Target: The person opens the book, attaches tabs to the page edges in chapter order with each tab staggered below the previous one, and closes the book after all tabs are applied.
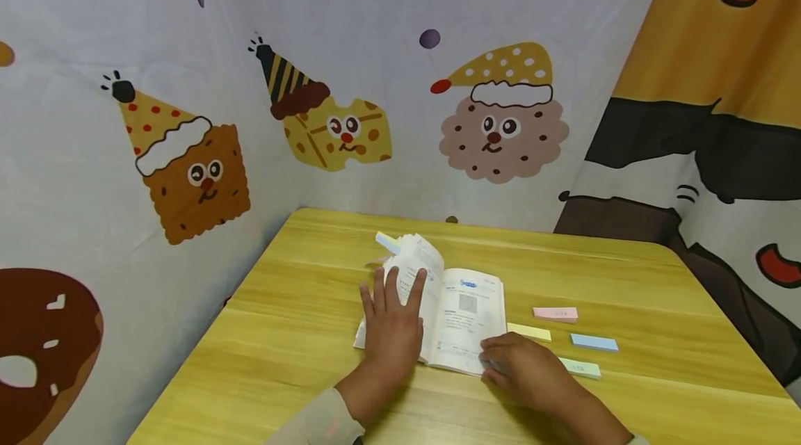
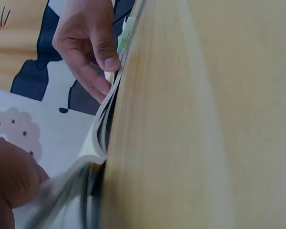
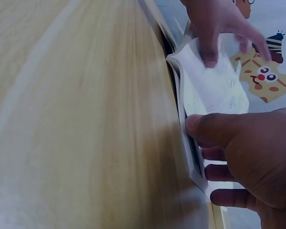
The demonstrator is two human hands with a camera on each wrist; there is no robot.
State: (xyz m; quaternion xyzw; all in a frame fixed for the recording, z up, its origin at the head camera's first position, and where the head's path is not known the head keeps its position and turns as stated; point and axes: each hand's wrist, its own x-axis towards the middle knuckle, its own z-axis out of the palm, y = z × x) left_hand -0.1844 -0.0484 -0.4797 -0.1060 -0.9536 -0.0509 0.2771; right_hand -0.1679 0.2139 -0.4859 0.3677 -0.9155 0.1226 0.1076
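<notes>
A thick paperback book (image 1: 463,327) lies open on the table, printed pages facing up, a code square on the right page. My left hand (image 1: 394,327) rests on the left page with its fingers spread. A pale blue and yellow sticky tab (image 1: 388,243) sticks out from the left pages' top. At the lower right corner of the book, my right hand (image 1: 526,368) pinches the page edges between thumb and fingers. In the right wrist view the thumb (image 3: 214,128) lies along the book's near edge. How many pages it holds cannot be told.
Right of the book lie a pink sticky strip (image 1: 555,314), a yellow strip (image 1: 529,332), a blue strip (image 1: 594,342) and a green strip (image 1: 580,368), the green one partly behind my right hand. The wooden table (image 1: 281,306) meets a cartoon-printed cloth (image 1: 400,195) at the back.
</notes>
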